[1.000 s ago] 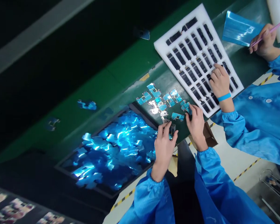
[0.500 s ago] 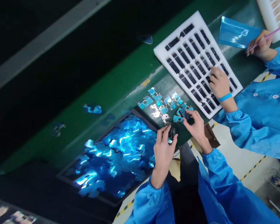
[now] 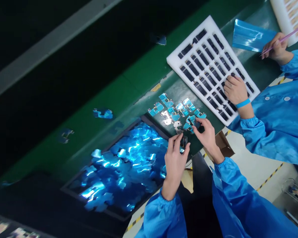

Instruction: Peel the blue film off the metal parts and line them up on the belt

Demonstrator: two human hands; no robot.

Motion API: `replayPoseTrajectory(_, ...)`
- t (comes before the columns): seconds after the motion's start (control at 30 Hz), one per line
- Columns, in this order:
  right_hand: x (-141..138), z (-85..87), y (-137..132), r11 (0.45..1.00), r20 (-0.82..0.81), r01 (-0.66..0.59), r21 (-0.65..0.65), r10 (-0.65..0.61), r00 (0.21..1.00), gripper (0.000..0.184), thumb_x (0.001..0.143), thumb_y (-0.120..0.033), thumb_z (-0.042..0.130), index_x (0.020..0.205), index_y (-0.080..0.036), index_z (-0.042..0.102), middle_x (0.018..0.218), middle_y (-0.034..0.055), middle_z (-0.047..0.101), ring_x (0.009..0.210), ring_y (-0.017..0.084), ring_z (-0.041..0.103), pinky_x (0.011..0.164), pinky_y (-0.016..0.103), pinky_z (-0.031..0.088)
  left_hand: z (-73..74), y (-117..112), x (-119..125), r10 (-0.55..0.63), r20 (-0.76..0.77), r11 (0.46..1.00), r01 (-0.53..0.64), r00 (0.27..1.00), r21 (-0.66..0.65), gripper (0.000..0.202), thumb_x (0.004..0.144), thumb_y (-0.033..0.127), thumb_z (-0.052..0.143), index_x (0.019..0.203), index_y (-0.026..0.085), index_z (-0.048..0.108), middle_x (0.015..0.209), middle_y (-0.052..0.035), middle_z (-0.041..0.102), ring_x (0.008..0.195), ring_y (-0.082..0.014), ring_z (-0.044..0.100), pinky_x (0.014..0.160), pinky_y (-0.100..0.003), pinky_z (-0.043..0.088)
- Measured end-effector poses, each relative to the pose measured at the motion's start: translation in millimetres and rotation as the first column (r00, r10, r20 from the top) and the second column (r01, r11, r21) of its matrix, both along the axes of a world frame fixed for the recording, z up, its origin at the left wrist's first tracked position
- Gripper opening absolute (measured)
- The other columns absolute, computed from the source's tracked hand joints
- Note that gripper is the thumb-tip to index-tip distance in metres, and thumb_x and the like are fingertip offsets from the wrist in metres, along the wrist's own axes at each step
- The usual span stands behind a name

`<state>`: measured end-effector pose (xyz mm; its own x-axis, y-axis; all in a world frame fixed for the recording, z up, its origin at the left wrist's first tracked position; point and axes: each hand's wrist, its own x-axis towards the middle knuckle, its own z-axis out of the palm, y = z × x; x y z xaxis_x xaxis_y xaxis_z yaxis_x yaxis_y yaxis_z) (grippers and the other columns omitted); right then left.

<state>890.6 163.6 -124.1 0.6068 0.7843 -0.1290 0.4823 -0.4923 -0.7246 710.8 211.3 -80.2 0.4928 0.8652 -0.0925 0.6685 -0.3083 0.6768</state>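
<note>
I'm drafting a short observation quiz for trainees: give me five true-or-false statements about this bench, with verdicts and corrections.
1. The person's right hand is over the white tray. False: its fingers are at the blue-faced boards; a co-worker's left hand is over the tray.
2. The person's left hand is near the dark-edged bin of shiny blue pieces. True.
3. The person wears a blue wristband. False: the wristband is on a co-worker's wrist.
4. A pink tool is held in a co-worker's hand. True.
5. The person's sleeves are white. False: they are blue.
</note>
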Motion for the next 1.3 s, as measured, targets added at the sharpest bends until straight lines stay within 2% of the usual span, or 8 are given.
replayPoseTrajectory(0.3,5.0,-9.2,4.9,0.996,0.268,-0.073,-0.058,0.086,0.959,0.033,0.110,-0.029,0.058,0.139,-0.022,0.073,0.130,0.0135,0.078,0.122,0.031,0.070,0.108,0.051,0.061,3.6,5.3,-0.3,-0.005,-0.021,1.000,0.005,1.000,-0.013,0.036,0.107,0.035,0.069,0.141,0.022,0.070,0.128,-0.0120,0.075,0.111,-0.0257,0.079,0.085,-0.035,0.068)
replayPoseTrajectory(0.47,2.8,-8.3,-25.1,0.995,0.268,0.029,0.099,-0.055,0.962,0.035,0.111,-0.029,0.059,0.144,-0.024,0.070,0.130,0.0129,0.077,0.123,0.029,0.070,0.109,0.051,0.061,4.9,3.9,4.7,-0.028,-0.038,0.999,0.028,0.999,-0.019,0.036,0.107,0.035,0.068,0.142,0.024,0.069,0.128,-0.0109,0.074,0.112,-0.0262,0.080,0.083,-0.035,0.069)
replayPoseTrajectory(0.8,20.9,-23.7,-55.2,0.997,0.346,0.072,0.035,-0.080,0.935,0.035,0.112,-0.026,0.054,0.143,-0.025,0.070,0.140,0.0132,0.076,0.138,0.030,0.067,0.119,0.055,0.058,-0.2,-30.1,31.5,-0.202,-0.034,0.973,0.197,0.979,-0.124,0.036,0.106,0.029,0.067,0.142,0.023,0.067,0.131,-0.0118,0.074,0.112,-0.0262,0.079,0.085,-0.035,0.070)
replayPoseTrajectory(0.9,9.9,-13.0,-56.9,0.986,0.260,0.147,0.079,-0.162,0.952,0.031,0.112,-0.029,0.056,0.137,-0.026,0.074,0.143,0.0133,0.075,0.141,0.029,0.066,0.123,0.055,0.056,-3.6,-35.4,36.6,-0.143,0.008,0.978,0.142,0.990,-0.151,0.036,0.105,0.029,0.069,0.140,0.023,0.069,0.128,-0.0112,0.074,0.112,-0.0253,0.079,0.086,-0.034,0.070)
replayPoseTrajectory(1.0,-13.6,7.5,-69.7,0.954,-0.107,0.291,0.071,-0.283,0.953,0.029,0.109,-0.039,0.064,0.130,-0.025,0.077,0.130,0.0126,0.079,0.125,0.028,0.074,0.109,0.048,0.064,-8.9,-38.1,43.3,-0.041,0.046,0.981,0.049,0.998,-0.187,0.036,0.104,0.030,0.070,0.140,0.023,0.069,0.128,-0.0114,0.073,0.114,-0.0250,0.078,0.089,-0.035,0.070)
replayPoseTrajectory(1.13,-34.2,20.4,-85.5,0.915,-0.719,0.370,-0.159,-0.364,0.592,0.043,0.090,-0.061,0.083,0.110,-0.023,0.081,0.094,0.0056,0.080,0.088,0.024,0.077,0.081,0.038,0.069,-13.6,-42.6,50.2,-0.035,0.046,0.976,0.044,0.998,-0.213,0.041,0.105,0.023,0.066,0.145,0.023,0.067,0.135,-0.0124,0.071,0.124,-0.0255,0.076,0.100,-0.037,0.068)
replayPoseTrajectory(1.23,-31.4,14.5,-86.1,0.866,-0.824,0.421,-0.269,-0.433,0.365,0.050,0.079,-0.067,0.090,0.099,-0.022,0.082,0.089,0.0042,0.080,0.082,0.022,0.075,0.082,0.039,0.069,-13.8,-44.8,50.3,-0.048,0.029,0.975,0.053,0.998,-0.216,0.041,0.106,0.023,0.065,0.147,0.024,0.066,0.137,-0.0122,0.071,0.127,-0.0253,0.075,0.103,-0.037,0.067)
replayPoseTrajectory(1.3,-25.0,9.4,-82.4,0.859,-0.827,0.430,-0.279,-0.442,0.347,0.050,0.078,-0.067,0.090,0.097,-0.021,0.082,0.090,0.0045,0.080,0.081,0.021,0.074,0.081,0.039,0.069,-14.1,-45.2,48.1,-0.027,0.023,0.974,0.032,0.999,-0.223,0.042,0.106,0.025,0.067,0.148,0.025,0.065,0.135,-0.0119,0.071,0.125,-0.0250,0.075,0.101,-0.036,0.067)
